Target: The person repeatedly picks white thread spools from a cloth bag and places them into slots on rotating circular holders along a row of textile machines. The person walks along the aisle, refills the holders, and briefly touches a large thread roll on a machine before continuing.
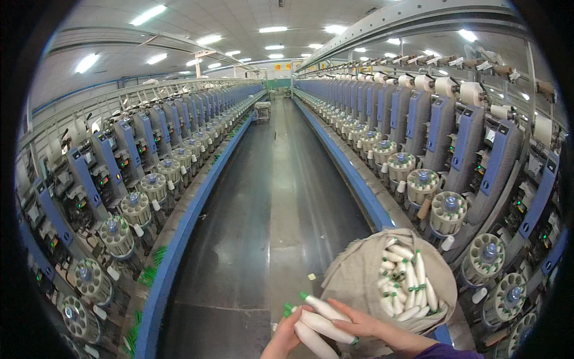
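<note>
Well, far left: winders [109,158] in a long row, round magazines [116,237] at their feet; green tubes [147,275] just outside the blue rail [178,257] along the floor's left edge. Floor [287,239] runs back between the rows. Foreground, right of middle: left hand [285,337] curled round the near-left side of white bobbins [326,326], at least three, green-tipped. Right hand [357,321] laid over them from the other side, fingers extended, bobbins pressed between both. Step in hand, as I judge it: handling a small clutch, two-handed, beside the bin [353,275]. Next move calls for even pressure; tapered bodies could slide. Bin: cloth, at the floor's right edge, loose bobbins [414,281] toward its right rim. Far right: more winders.
</note>
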`<state>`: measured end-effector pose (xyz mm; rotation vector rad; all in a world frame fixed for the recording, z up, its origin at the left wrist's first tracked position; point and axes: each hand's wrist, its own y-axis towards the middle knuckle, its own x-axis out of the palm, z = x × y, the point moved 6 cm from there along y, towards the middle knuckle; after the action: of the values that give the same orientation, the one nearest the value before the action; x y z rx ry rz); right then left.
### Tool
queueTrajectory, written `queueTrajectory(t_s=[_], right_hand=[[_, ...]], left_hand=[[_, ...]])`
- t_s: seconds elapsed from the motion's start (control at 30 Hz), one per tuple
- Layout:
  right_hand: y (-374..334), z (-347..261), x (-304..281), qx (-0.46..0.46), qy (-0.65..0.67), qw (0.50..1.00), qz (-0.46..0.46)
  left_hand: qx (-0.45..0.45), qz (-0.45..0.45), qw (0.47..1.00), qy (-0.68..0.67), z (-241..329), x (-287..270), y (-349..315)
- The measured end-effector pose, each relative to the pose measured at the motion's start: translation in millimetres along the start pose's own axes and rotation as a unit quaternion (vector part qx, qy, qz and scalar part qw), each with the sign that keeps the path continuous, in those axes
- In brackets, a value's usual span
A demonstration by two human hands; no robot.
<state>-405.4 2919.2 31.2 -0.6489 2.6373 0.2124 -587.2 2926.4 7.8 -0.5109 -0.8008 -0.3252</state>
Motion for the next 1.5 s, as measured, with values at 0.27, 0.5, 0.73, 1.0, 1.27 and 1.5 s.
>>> queueTrajectory(t_s=[0.27, 0.5, 0.73, 1.0, 1.27, 1.5], right_hand=[[183, 20, 34, 0.308, 0.247, 0.897, -0.198], [356, 54, -26, 0.257, 0.309, 0.913, -0.066], [589, 47, -113, 0.126, 0.342, 0.924, 0.114], [852, 97, -252, 0.013, 0.284, 0.926, 0.246], [986, 190, -424, -0.085, 0.639, 0.707, 0.291], [1088, 279, -553, 0.12, 0.303, 0.872, 0.366]], left_hand=[[0.135, -0.09, 0.987, 0.003, 170, -91, 77], [0.143, 0.03, 0.973, -0.177, 262, -154, 214], [0.228, 0.067, 0.956, -0.17, 451, -149, 383], [0.366, -0.062, 0.929, -0.001, 653, -164, 568], [0.234, -0.14, 0.959, 0.075, 778, -120, 849], [0.221, -0.209, 0.948, 0.094, 840, -80, 1088]])
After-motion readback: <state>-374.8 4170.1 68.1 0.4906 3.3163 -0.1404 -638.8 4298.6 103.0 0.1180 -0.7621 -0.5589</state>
